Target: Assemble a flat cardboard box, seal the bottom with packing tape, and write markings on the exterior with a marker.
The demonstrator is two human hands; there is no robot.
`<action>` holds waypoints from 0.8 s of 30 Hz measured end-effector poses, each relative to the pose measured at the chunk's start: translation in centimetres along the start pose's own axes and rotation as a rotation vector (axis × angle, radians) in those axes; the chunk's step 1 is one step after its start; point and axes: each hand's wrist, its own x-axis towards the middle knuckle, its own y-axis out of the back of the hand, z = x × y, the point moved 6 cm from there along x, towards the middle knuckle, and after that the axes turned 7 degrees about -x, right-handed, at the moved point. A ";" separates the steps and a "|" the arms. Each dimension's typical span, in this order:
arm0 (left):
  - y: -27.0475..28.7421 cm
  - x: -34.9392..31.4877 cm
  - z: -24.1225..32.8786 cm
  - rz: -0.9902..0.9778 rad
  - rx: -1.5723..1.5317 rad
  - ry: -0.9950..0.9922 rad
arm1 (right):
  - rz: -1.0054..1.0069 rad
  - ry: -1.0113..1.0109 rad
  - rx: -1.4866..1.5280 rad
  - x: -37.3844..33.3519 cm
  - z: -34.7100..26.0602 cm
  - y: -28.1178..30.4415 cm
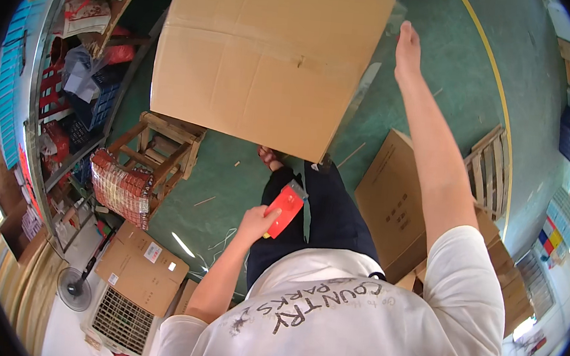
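Note:
A large brown cardboard box [261, 61] takes up the top middle of the view, with a shallow crease across its face and a small tear in it. My left hand [258, 224] is closed round a red tape dispenser [287, 209] with a grey end, held in front of my dark trousers, short of the box's near edge. Just off the right side of the box, my right hand [409, 48] is raised and seen edge-on, its fingers stretched out and partly hidden. Clear film or tape [368, 83] shows along that side of the box.
On the left stand a wooden stool [171, 161] with a patterned cushion [121, 187] and a loaded metal shelf [43, 89]. A flat carton [141, 267] and a fan [75, 288] are at lower left. Another carton [395, 201] and a wooden pallet [487, 172] lie at right.

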 end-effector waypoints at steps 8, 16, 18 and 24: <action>12.1 -0.5 16.0 0.399 -0.022 -0.692 | -0.582 -0.759 0.350 -28.3 13.4 1.5; 11.3 8.2 21.3 0.733 0.805 -0.955 | -0.320 -0.829 0.626 -35.2 11.7 -1.9; 10.9 8.7 21.2 0.720 0.832 -0.955 | -0.245 -0.809 0.612 -35.5 11.1 -1.6; 11.1 9.3 20.7 0.732 0.878 -0.988 | -0.042 -0.588 0.716 -37.5 5.6 -0.1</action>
